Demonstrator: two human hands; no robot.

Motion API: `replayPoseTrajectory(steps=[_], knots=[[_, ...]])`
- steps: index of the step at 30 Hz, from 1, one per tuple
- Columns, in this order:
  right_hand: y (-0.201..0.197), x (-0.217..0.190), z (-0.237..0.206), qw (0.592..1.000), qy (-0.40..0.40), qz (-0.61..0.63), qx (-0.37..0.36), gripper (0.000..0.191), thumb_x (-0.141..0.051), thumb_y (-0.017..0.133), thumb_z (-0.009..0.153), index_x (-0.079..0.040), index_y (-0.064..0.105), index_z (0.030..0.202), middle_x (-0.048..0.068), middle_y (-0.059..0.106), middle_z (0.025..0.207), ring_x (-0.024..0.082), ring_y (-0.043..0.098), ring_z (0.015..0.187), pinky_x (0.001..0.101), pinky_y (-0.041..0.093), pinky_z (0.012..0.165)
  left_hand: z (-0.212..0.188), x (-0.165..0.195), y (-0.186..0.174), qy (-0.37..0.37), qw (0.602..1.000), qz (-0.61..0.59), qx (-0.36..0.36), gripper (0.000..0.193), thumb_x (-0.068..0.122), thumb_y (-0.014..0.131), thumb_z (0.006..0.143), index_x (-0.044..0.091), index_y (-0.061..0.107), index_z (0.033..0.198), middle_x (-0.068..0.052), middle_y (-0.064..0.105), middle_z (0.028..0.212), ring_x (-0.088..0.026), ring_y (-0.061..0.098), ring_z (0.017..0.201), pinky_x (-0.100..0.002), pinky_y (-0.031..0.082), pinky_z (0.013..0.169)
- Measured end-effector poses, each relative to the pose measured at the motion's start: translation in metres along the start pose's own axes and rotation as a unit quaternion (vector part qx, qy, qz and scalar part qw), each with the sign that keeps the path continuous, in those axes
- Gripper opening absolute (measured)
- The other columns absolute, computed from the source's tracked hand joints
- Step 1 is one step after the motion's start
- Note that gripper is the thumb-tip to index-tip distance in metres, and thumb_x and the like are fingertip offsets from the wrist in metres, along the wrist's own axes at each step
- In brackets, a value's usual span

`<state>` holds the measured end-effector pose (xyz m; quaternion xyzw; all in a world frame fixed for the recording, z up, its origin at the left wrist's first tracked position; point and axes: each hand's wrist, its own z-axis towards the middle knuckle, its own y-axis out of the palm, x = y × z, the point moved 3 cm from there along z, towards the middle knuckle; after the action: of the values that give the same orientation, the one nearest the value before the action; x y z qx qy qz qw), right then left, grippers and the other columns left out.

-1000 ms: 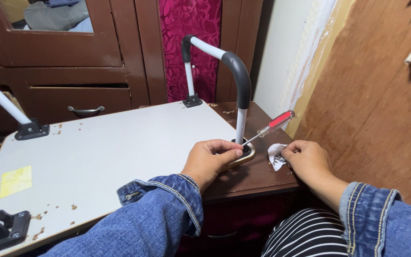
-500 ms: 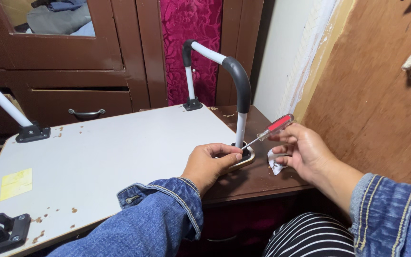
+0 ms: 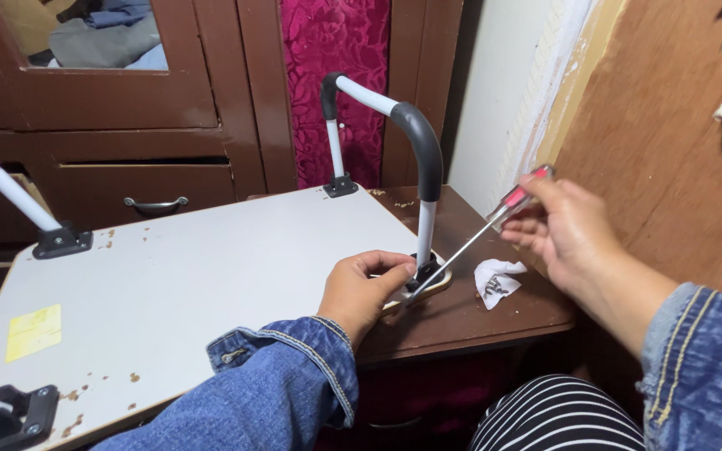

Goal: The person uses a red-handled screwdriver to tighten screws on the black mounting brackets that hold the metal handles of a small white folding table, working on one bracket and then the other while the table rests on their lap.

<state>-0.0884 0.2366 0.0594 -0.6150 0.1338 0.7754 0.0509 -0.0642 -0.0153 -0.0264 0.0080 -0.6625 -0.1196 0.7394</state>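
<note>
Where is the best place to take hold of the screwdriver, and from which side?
Grip the screwdriver by its red handle at the upper right end, coming from the right, as the right hand does. The thin shaft slants down-left to the leg bracket, which the left hand steadies.

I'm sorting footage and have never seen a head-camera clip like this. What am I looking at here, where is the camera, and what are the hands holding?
The camera sits on a person's head and looks down, so the two denim-sleeved arms at the bottom are the wearer's own. There is no machine, only bare hands.

In front lies a white board, an upturned small table, resting partly on a dark wooden stand. A curved white-and-grey tube leg rises from its far corners, fixed by black brackets.

The left hand presses on the board's corner beside the near bracket. The right hand holds a red-handled screwdriver, its tip angled down at that bracket.

Next to it on the stand lies a crumpled white paper with what look like small dark screws on it. Behind stands a brown cupboard with drawers.
</note>
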Motion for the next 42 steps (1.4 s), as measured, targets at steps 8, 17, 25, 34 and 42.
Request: replayPoseTrajectory(steps=[8, 17, 25, 34, 42], knots=[[-0.007, -0.027, -0.003, 0.993, -0.108, -0.019, 0.032, 0.016, -0.021, 0.065, 0.1, -0.009, 0.056, 0.096, 0.006, 0.067, 0.082, 0.016, 0.065, 0.065, 0.0331, 0.059, 0.061, -0.023, 0.014, -0.001, -0.011, 0.967, 0.245, 0.07, 0.041, 0.017, 0.077, 0.082, 0.012, 0.072, 0.122, -0.004, 0.076, 0.086, -0.012, 0.073, 0.075, -0.028, 0.06, 0.07], [-0.008, -0.047, -0.02, 0.974, -0.208, -0.045, 0.075, 0.017, -0.02, 0.067, 0.103, -0.006, 0.058, 0.101, 0.005, 0.068, 0.086, 0.013, 0.065, 0.061, 0.0272, 0.058, 0.054, -0.044, 0.027, -0.001, -0.014, 0.901, 0.424, 0.09, 0.045, 0.028, 0.079, 0.08, 0.017, 0.072, 0.123, -0.004, 0.077, 0.088, -0.019, 0.074, 0.082, -0.034, 0.056, 0.081], [-0.005, -0.046, -0.029, 0.967, -0.239, -0.052, 0.069, 0.015, -0.018, 0.066, 0.105, -0.005, 0.058, 0.106, 0.006, 0.068, 0.088, 0.012, 0.067, 0.064, 0.0259, 0.06, 0.055, -0.06, 0.031, 0.001, -0.014, 0.893, 0.437, 0.109, 0.041, 0.029, 0.08, 0.078, 0.019, 0.075, 0.117, -0.002, 0.076, 0.084, -0.02, 0.073, 0.08, -0.036, 0.056, 0.078], [0.006, -0.042, -0.032, 0.972, -0.226, -0.051, 0.049, 0.015, -0.016, 0.066, 0.105, -0.004, 0.056, 0.104, 0.006, 0.069, 0.087, 0.012, 0.066, 0.062, 0.0256, 0.06, 0.055, -0.066, 0.032, 0.002, -0.025, 0.887, 0.446, 0.116, 0.045, 0.031, 0.082, 0.076, 0.02, 0.073, 0.119, -0.002, 0.075, 0.083, -0.02, 0.073, 0.08, -0.036, 0.056, 0.078], [0.015, -0.044, -0.039, 0.971, -0.229, -0.066, 0.021, 0.016, -0.017, 0.066, 0.105, -0.004, 0.056, 0.107, 0.006, 0.07, 0.086, 0.01, 0.068, 0.065, 0.024, 0.06, 0.056, -0.067, 0.03, 0.005, -0.018, 0.887, 0.451, 0.094, 0.056, 0.028, 0.084, 0.074, 0.017, 0.068, 0.127, -0.003, 0.076, 0.084, -0.021, 0.073, 0.081, -0.036, 0.056, 0.079]])
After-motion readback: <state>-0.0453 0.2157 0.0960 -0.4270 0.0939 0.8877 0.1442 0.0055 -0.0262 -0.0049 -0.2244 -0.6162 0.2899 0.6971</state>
